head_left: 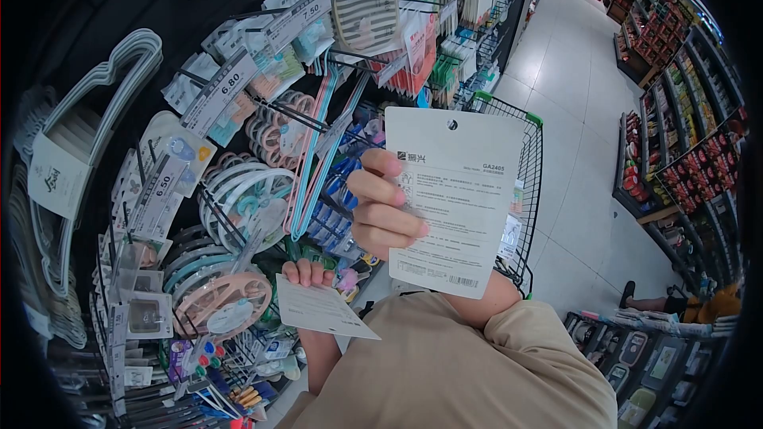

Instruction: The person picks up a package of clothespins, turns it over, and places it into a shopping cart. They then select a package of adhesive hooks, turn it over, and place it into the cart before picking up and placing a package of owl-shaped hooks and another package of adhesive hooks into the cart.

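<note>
My right hand (389, 205) is closed on the left edge of a white backing card (457, 210), its fingers curled over the printed face. This upright card has a hang hole near the top, "GA2405", lines of small print and a barcode. The right forearm passes behind it. Lower and to the left, my left hand (307, 272) is closed over the upper edge of a second white card (319, 310), which lies tilted in front of my tan shirt (445, 365). Its print is too small to read. Whatever is on the far side of either card is hidden.
Hooks on the left carry white clothes hangers (103, 71), pink and blue hangers (314, 159), round drying racks (226, 302) and price tags (218, 95). A wire shopping cart (536, 183) stands behind the upright card. Beyond runs a tiled aisle (568, 95) beside stocked shelves (691, 111).
</note>
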Tool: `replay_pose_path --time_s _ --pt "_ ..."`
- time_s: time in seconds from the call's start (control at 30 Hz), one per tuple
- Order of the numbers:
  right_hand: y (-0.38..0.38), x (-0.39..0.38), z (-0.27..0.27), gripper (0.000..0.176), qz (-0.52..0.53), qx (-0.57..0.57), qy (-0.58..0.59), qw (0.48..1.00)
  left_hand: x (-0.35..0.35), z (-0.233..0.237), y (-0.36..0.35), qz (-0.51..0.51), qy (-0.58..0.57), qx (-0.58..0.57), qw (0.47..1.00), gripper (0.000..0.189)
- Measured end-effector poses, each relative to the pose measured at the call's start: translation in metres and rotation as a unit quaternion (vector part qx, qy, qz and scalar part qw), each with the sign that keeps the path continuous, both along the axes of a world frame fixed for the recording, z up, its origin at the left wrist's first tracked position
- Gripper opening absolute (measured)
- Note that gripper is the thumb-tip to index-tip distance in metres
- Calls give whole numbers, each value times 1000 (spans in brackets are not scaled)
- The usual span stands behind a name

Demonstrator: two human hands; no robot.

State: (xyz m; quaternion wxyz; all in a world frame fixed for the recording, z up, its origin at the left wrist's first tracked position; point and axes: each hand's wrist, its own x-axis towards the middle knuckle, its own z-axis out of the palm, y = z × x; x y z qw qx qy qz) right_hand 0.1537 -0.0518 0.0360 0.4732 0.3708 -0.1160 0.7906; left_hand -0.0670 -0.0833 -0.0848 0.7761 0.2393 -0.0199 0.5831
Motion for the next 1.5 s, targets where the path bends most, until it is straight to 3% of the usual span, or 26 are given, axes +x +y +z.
replay_pose_path --time_s 0.87,1.37,1.5 --pt "-1 -3 -3 27 33 10 6 999 -2 -2 -6 5 8 2 1000 13" --pt "-2 -1 -5 26 44 -7 -4 999 -2 1 -14 22 0 -53 998 14" --pt "2 -7 -12 33 58 13 61 996 -3 -3 -14 46 10 -79 996 13"
